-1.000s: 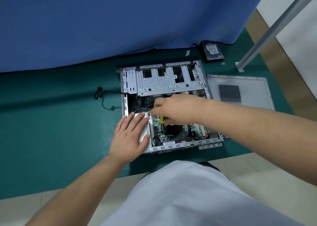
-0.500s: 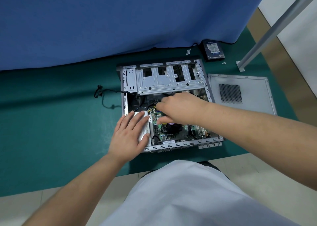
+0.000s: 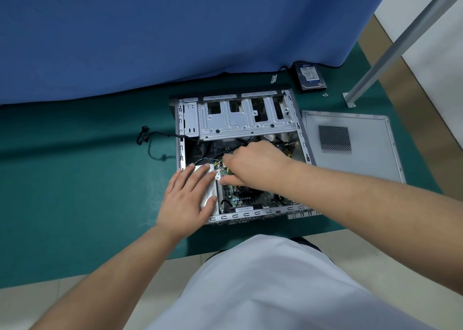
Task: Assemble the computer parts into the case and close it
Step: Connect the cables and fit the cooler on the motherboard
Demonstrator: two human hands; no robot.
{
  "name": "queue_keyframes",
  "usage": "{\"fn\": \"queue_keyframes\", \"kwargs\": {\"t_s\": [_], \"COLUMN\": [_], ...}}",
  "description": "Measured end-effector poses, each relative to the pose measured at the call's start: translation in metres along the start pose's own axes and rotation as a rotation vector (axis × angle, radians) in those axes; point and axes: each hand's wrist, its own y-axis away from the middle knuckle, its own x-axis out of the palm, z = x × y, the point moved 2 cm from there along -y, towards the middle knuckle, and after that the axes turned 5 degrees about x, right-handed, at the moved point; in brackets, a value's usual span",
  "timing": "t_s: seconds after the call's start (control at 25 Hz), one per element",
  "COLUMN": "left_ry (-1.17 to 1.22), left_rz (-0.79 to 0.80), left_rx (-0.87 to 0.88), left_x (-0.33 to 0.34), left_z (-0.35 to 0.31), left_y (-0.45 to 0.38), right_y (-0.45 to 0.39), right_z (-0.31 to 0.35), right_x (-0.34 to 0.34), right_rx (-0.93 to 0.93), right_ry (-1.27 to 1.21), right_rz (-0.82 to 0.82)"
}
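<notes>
Your left hand [image 3: 186, 199] lies flat, fingers straight, on the silver power supply [image 3: 209, 192] at the lower left of the open case [image 3: 304, 139], mid-frame on the green worktop [image 3: 75, 179]. Your right hand [image 3: 255, 164] is curled over the motherboard [image 3: 240, 199]; I cannot tell what it holds. Cabling appears to be in hand. Hard drive [image 3: 310, 78] and side panel [image 3: 363, 154] lie outside, upper right; fit them next.

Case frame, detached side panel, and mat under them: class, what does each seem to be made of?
Case frame: bare sheet metal, dull silver, with stamped slots and cutouts.
Side panel: likely painted or coated sheet metal, pale grey, with a perforated vent.
Mat: teal, matte; probably rubber or vinyl, uncertain.
</notes>
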Motion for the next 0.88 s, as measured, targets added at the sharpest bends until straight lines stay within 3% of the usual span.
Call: {"fn": "queue_keyframes", "kwargs": {"t_s": [0.2, 0.44, 0.64, 0.88], "left_ry": [-0.008, 0.001, -0.009, -0.013], "left_rz": [0.003, -0.006, 0.001, -0.001], "left_rx": [-0.006, -0.002, 0.013, 0.007], "left_x": [0.001, 0.002, 0.002, 0.002], "left_z": [0.001, 0.001, 0.002, 0.002], "left_y": [0.0, 0.0, -0.001, -0.001], "right_y": [0.004, 0.002, -0.005, -0.004], "right_z": [-0.016, 0.002, 0.002, -0.017], "right_x": [-0.011, -0.005, -0.007, -0.015], "right_rx": [-0.172, 0.037, 0.116, -0.146], "right_ry": [-0.19, -0.078, 0.038, -0.112], "right_rz": [0.141, -0.038, -0.049, 0.18]}}
